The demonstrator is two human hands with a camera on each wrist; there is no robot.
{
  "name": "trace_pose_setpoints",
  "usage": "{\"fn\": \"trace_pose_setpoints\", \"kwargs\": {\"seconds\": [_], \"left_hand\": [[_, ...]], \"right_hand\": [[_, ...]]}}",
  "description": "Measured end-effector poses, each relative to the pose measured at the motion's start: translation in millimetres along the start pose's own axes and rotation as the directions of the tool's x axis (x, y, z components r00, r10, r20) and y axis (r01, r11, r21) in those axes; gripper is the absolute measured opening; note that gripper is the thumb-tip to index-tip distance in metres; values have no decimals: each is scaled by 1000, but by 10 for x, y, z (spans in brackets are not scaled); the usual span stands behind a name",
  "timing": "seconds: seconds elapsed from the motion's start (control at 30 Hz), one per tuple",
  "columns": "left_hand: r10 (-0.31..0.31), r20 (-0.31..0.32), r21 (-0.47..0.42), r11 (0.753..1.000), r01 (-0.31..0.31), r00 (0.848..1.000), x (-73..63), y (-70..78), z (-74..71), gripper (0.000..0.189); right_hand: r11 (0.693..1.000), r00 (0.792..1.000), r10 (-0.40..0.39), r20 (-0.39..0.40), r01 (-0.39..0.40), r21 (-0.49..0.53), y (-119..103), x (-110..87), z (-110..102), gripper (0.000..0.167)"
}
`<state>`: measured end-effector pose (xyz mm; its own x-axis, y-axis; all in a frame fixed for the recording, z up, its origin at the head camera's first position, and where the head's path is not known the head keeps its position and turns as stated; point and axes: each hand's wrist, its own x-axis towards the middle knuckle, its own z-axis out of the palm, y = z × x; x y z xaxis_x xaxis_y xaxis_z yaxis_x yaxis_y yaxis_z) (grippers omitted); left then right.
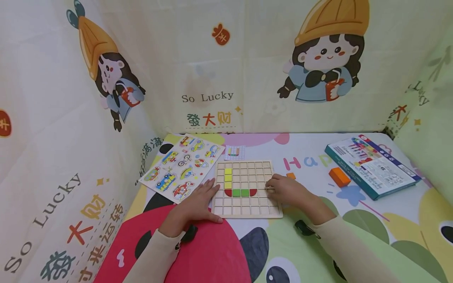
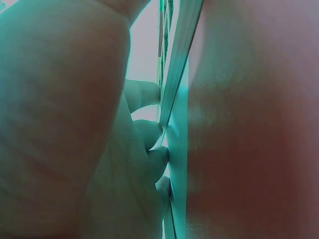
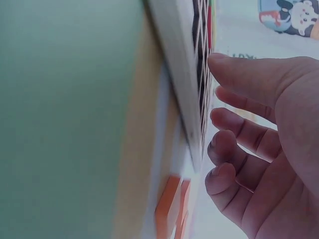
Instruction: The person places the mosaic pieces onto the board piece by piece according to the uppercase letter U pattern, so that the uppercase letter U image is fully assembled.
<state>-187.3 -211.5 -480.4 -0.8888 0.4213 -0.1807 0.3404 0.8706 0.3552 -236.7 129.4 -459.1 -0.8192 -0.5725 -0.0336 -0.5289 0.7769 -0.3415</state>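
A wooden grid board (image 1: 247, 211) lies between the two hands. Three yellow square tiles (image 1: 228, 178) form a column near its left side. Below them runs a row of two green tiles (image 1: 241, 192) with a red rounded piece (image 1: 253, 192) at each end. My left hand (image 1: 199, 200) rests over the board's left edge, fingers stretched and thumb at the lower corner. At the right edge, my right hand (image 1: 286, 190) has its fingertips over the grid. In the right wrist view its fingers (image 3: 224, 144) are loosely bent, with nothing visible between them and the thumb.
Behind the board lies a small pattern card (image 1: 235, 153). A sheet of vehicle pictures (image 1: 191, 161) sits at the left. Orange pieces (image 1: 339, 177) lie to the right, one close behind the right hand. A flat box (image 1: 371, 167) stands farther right.
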Motion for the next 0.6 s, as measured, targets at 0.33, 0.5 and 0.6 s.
{"fn": "trace_pose_setpoints", "kwargs": {"seconds": [0.33,0.5,0.6], "left_hand": [[10,-6,3,1000,-10,1000,-12,8,-13,121],[14,1,-14,1000,-14,1000,-24,37,-31,120],[10,-2,-3,1000,-10,1000,-27,49,-39,120]], "right_hand": [[1000,1000,7,-31,-7,-6,129,-226,-67,28],[1000,997,-20,-70,20,-6,211,-345,-79,28],[1000,996,-12,-86,11,-14,262,-395,-88,27]]}}
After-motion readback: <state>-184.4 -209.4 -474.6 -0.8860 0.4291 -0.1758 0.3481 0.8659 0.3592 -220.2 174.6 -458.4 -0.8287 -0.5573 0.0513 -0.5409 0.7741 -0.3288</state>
